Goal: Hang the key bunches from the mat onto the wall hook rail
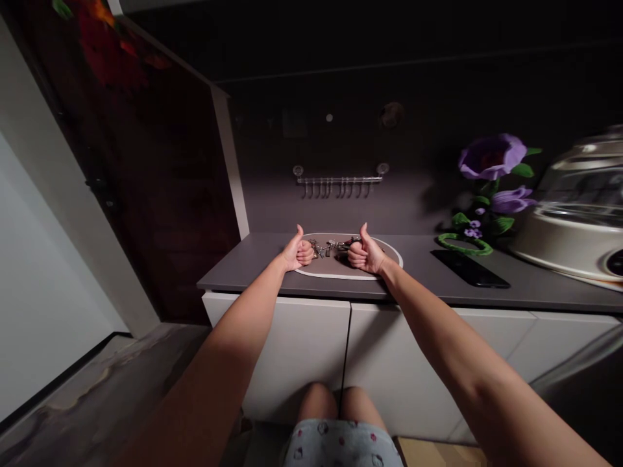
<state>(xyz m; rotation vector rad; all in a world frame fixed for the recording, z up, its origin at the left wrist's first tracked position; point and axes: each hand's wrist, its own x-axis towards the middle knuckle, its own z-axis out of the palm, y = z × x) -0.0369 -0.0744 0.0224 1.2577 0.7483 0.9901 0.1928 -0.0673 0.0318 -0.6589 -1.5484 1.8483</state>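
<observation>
Both my arms reach forward over the counter. My left hand (298, 253) is a fist with its thumb pointing up, above the left part of an oval mat (331, 268) with a white rim. My right hand (366, 253) makes the same thumb-up fist over the mat's right part. No object shows in either fist. Between and behind the hands lie several small metal keys (328, 246) on the mat, some on rings or chains. My right hand partly hides a dark item beside them, too unclear to name.
On the grey counter (238, 263), to the right, lie a black phone (470, 268), purple flowers (494, 159) on a green ring base, and a cream appliance (559, 240) with a clear upper part. A hook rail (341, 180) is on the back wall. White cabinet doors (302, 337) stand below.
</observation>
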